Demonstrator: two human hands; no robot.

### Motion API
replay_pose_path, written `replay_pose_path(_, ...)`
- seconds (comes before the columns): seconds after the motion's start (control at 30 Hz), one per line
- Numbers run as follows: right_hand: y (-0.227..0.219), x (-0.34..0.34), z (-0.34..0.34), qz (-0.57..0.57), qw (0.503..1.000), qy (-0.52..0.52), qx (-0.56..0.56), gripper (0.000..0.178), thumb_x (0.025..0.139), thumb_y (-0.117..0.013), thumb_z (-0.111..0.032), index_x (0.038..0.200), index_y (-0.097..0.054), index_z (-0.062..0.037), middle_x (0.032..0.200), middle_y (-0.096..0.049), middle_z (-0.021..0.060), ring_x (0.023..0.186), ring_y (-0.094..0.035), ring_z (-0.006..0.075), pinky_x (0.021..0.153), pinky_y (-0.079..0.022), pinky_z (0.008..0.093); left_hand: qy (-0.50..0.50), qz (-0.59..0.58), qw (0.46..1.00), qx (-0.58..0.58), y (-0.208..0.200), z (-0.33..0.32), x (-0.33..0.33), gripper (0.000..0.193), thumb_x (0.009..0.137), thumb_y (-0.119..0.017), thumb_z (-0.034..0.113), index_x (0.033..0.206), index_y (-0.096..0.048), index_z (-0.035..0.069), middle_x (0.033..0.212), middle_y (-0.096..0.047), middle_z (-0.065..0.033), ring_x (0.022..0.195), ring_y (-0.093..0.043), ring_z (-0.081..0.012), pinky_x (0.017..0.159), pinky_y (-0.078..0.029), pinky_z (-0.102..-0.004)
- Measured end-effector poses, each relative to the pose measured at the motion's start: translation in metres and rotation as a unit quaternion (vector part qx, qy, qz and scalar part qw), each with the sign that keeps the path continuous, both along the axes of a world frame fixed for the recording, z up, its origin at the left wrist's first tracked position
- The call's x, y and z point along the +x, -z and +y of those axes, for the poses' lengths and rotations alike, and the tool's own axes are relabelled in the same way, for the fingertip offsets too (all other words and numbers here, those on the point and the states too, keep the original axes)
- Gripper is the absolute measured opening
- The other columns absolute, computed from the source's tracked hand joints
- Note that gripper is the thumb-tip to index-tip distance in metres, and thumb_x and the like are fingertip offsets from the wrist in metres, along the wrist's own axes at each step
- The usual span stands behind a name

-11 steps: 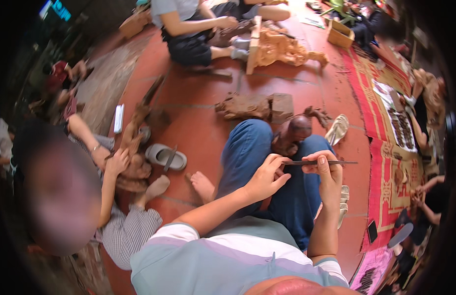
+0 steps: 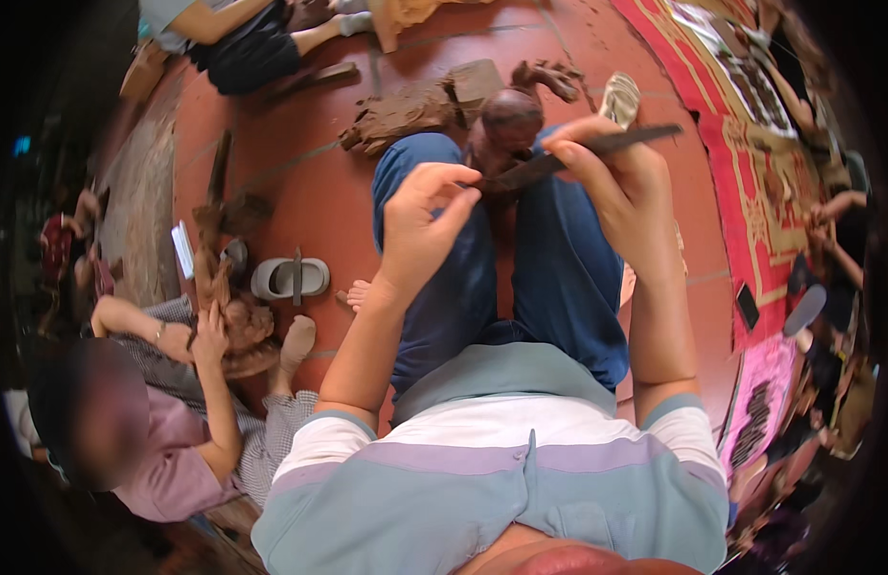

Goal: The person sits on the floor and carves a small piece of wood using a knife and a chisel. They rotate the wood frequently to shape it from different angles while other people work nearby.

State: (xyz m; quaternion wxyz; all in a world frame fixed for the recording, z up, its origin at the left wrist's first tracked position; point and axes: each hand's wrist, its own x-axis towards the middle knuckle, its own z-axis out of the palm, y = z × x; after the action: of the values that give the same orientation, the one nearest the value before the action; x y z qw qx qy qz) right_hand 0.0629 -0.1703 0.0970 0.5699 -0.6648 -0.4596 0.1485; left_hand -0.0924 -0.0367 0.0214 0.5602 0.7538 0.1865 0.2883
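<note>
A long, flat, dark tool (image 2: 597, 149), slim like a chisel or file, spans the space above my knees. My right hand (image 2: 621, 187) is closed around its middle, thumb pressed on the flat. At its other end, my left hand (image 2: 430, 220) pinches the tip between thumb and forefinger. Just beyond the tool, a dark brown wood carving (image 2: 506, 120) with a rounded top rests between my knees, its lower part hidden by the tool and my legs.
Behind the carving lies a rough wood block (image 2: 406, 113) on the red tiled floor (image 2: 319, 182). To the left, a seated person holds another carving (image 2: 243, 321) near a grey sandal (image 2: 305, 278). A red patterned mat (image 2: 741, 182) and a phone (image 2: 747, 307) are on the right.
My view has tipped down toward my lap. Both hands have risen closer with the tool, which now slants up to the right instead of lying level.
</note>
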Motion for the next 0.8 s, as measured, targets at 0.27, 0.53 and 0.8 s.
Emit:
replay_pose_path(0.27,-0.001,-0.019,0.036,-0.235,0.968,-0.065,0.062,0.019,0.08,-0.065,-0.024,0.082,-0.062,-0.0057,0.078,-0.06,0.0101,0.075,-0.06,0.0289,0.066,-0.048,0.0377,0.051,-0.036,0.981,0.185,0.0,0.019,0.011,0.027,0.075,-0.07,-0.002,0.101,-0.064,0.001,0.103,-0.062,-0.0065,0.081,-0.062,-0.016,0.071,-0.05,-0.0255)
replay_pose_path(0.53,0.039,-0.073,0.06,-0.144,0.969,-0.08,0.186,0.035,0.082,-0.063,-0.04,0.068,-0.054,-0.0101,0.061,-0.052,0.0033,0.058,-0.056,0.0238,0.055,-0.042,0.0342,0.038,-0.029,0.977,0.208,-0.004,0.001,0.01,0.024,0.075,-0.068,0.002,0.099,-0.063,0.001,0.1,-0.062,-0.0072,0.08,-0.062,-0.0176,0.071,-0.049,-0.0268)
replay_pose_path(0.8,0.046,-0.048,0.067,-0.113,0.955,-0.095,0.257,0.04,0.081,-0.062,-0.044,0.063,-0.049,-0.0104,0.056,-0.047,0.0039,0.053,-0.052,0.0261,0.053,-0.039,0.0367,0.02,-0.028,0.975,0.218,-0.005,0.006,0.034,0.021,0.076,-0.066,0.006,0.096,-0.062,0.001,0.098,-0.061,-0.008,0.08,-0.061,-0.0193,0.071,-0.048,-0.0282)
